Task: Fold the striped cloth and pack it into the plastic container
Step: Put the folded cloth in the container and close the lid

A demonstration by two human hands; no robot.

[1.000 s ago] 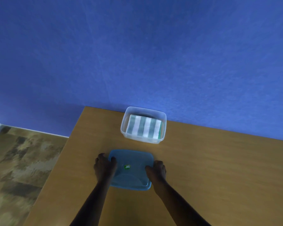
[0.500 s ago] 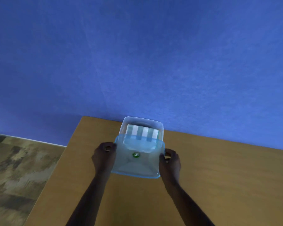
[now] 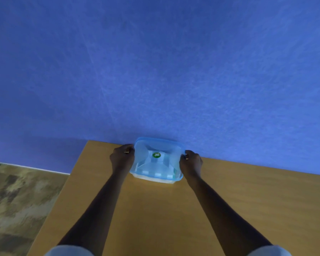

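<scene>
your left hand and right hand each clasp a side of the blue lid atop the plastic container at the table's far edge, striped cloth faintly visible inside.

Wooden table (far edge) bears lidded plastic container.

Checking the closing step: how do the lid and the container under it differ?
The lid is blue-tinted and carries a green sticker; the container is clear, whitish and unmarked. The lid lies on top, held at its sides by left hand and right hand; the container rests on the table. Both are translucent, rounded rectangles.
</scene>
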